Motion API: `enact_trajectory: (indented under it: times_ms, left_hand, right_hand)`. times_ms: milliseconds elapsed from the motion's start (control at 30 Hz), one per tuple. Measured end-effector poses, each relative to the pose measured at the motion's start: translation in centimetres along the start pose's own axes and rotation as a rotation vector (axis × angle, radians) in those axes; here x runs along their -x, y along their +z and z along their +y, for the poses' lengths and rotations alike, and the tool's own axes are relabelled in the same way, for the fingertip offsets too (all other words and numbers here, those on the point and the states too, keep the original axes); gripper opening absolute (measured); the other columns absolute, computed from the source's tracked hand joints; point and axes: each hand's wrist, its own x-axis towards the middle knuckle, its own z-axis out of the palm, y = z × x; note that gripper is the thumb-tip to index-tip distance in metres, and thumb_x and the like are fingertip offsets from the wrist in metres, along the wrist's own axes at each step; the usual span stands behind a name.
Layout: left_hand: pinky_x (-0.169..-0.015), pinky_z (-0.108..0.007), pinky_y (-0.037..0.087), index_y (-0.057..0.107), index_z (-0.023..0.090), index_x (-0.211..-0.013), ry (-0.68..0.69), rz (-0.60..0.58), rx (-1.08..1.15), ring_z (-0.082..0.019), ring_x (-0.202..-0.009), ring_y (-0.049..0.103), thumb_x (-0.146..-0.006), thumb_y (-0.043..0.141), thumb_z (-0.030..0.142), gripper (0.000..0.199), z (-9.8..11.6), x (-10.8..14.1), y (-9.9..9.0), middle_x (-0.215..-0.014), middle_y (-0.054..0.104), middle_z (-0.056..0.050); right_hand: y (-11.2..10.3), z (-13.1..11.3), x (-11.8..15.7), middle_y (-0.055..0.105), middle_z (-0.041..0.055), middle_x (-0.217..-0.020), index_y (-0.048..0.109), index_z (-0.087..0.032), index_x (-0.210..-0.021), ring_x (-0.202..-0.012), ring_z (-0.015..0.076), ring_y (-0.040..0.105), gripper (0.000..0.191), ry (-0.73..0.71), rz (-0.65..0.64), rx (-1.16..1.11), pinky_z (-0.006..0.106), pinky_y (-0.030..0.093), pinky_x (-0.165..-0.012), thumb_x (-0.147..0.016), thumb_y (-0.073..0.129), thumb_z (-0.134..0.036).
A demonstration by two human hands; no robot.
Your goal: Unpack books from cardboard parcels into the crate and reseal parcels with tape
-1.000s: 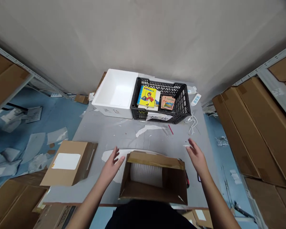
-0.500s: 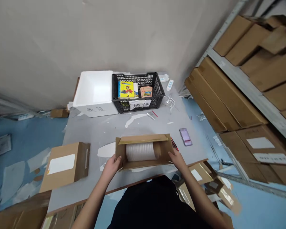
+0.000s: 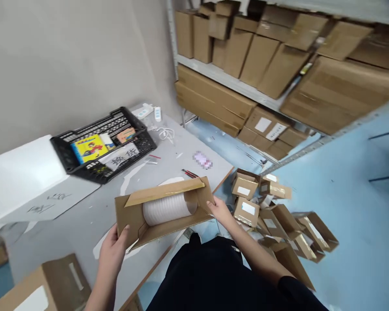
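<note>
An open cardboard box (image 3: 162,233) is held up over the table's front edge. Inside lies a roll wrapped in white foam (image 3: 167,209). My left hand (image 3: 114,247) grips the box's left end, thumb on the inner side. On the right end, my right hand (image 3: 218,208) has its fingers closed around the cardboard wall. Just behind the box, a red and black cutter (image 3: 189,173) rests on the table (image 3: 136,255).
A black crate (image 3: 106,172) with books and a white foam bin (image 3: 42,190) stand along the wall. A closed carton (image 3: 65,280) sits front left, a phone (image 3: 202,160) at the right. Open boxes (image 3: 246,185) cover the floor beside a loaded shelf (image 3: 220,75).
The view has swung to the right, showing more of the shelf and the floor boxes. Both hands still hold the box, which now appears tilted, its right end nearer the table's right side.
</note>
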Motion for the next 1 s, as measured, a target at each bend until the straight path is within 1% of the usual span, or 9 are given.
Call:
enact_trajectory:
  times_ms: [100,200,367,467,567,667,833,933,1000]
  left_hand:
    - [-0.083,-0.037,0.054,0.059,0.018,-0.119,-0.024,-0.117,0.099,-0.028,-0.095,0.067,-0.068,0.060,0.062,0.067,2.6,2.7,3.1,-0.103,0.072,-0.007]
    - [-0.084,-0.037,0.054,0.056,0.020,-0.122,0.006,-0.192,0.090,-0.026,-0.092,0.068,-0.070,0.060,0.059,0.066,5.2,5.9,7.2,-0.102,0.071,-0.005]
    - [-0.076,-0.036,0.056,0.054,0.019,-0.116,0.089,-0.388,-0.034,-0.024,-0.085,0.069,-0.069,0.062,0.058,0.061,8.5,10.7,15.5,-0.096,0.072,-0.005]
    - [-0.071,-0.036,0.056,0.055,0.019,-0.111,0.124,-0.549,-0.097,-0.025,-0.081,0.069,-0.066,0.064,0.057,0.060,10.0,12.6,21.2,-0.092,0.072,-0.006]
    - [-0.075,-0.037,0.056,0.057,0.019,-0.106,0.251,-0.725,-0.144,-0.027,-0.087,0.069,-0.064,0.067,0.057,0.058,11.2,14.2,27.2,-0.096,0.072,-0.008]
    - [-0.080,-0.037,0.055,0.059,0.018,-0.104,0.361,-0.897,-0.184,-0.028,-0.096,0.068,-0.065,0.066,0.057,0.056,11.9,16.3,33.5,-0.101,0.072,-0.009]
    - [-0.083,-0.039,0.053,0.063,0.017,-0.100,0.453,-1.145,-0.224,-0.030,-0.097,0.068,-0.066,0.064,0.054,0.050,12.6,21.9,44.0,-0.101,0.073,-0.010]
    - [-0.084,-0.040,0.052,0.065,0.016,-0.099,0.507,-1.198,-0.229,-0.030,-0.097,0.067,-0.069,0.062,0.052,0.046,13.7,25.9,50.4,-0.100,0.073,-0.010]
    - [-0.084,-0.039,0.052,0.066,0.016,-0.099,0.542,-1.231,-0.229,-0.029,-0.098,0.067,-0.072,0.060,0.048,0.043,15.0,28.3,54.8,-0.099,0.073,-0.010]
  right_hand:
    - [-4.1,1.9,3.0,0.073,0.0045,-0.096,0.070,-0.024,-0.098,-0.095,0.0299,0.065,0.023,0.018,0.075,-0.028,0.043,0.047,-0.089,-0.081,0.057,-0.031]
    - [-8.9,4.7,6.6,0.071,0.0059,-0.099,0.070,-0.023,-0.099,-0.096,0.0288,0.064,0.023,0.029,0.172,-0.028,0.042,0.047,-0.088,-0.082,0.055,-0.030]
    - [-16.7,11.1,13.5,0.070,0.0065,-0.102,0.070,-0.022,-0.102,-0.099,0.0269,0.062,0.026,0.074,0.389,-0.041,0.040,0.046,-0.091,-0.082,0.054,-0.029]
    - [-20.3,15.0,18.1,0.071,0.0073,-0.105,0.070,-0.020,-0.105,-0.103,0.0277,0.061,0.031,0.112,0.557,-0.112,0.041,0.044,-0.095,-0.079,0.055,-0.028]
    - [-22.5,18.4,23.0,0.072,0.0067,-0.102,0.071,-0.019,-0.102,-0.099,0.0291,0.063,0.033,0.198,0.713,-0.277,0.043,0.046,-0.093,-0.076,0.057,-0.033]
    - [-23.4,21.4,27.7,0.074,0.0065,-0.101,0.072,-0.019,-0.100,-0.100,0.0310,0.063,0.035,0.252,0.897,-0.456,0.045,0.046,-0.094,-0.074,0.060,-0.040]
    - [-24.4,26.0,34.0,0.073,0.0087,-0.110,0.073,-0.019,-0.105,-0.109,0.0325,0.063,0.046,0.273,1.212,-0.657,0.046,0.045,-0.098,-0.071,0.066,-0.050]
    - [-27.2,28.3,35.9,0.072,0.0095,-0.116,0.073,-0.019,-0.108,-0.112,0.0324,0.062,0.050,0.275,1.344,-0.680,0.046,0.045,-0.099,-0.070,0.068,-0.051]
    - [-30.4,29.4,36.4,0.071,0.0098,-0.117,0.072,-0.019,-0.110,-0.112,0.0324,0.062,0.050,0.261,1.389,-0.668,0.045,0.047,-0.098,-0.071,0.067,-0.050]
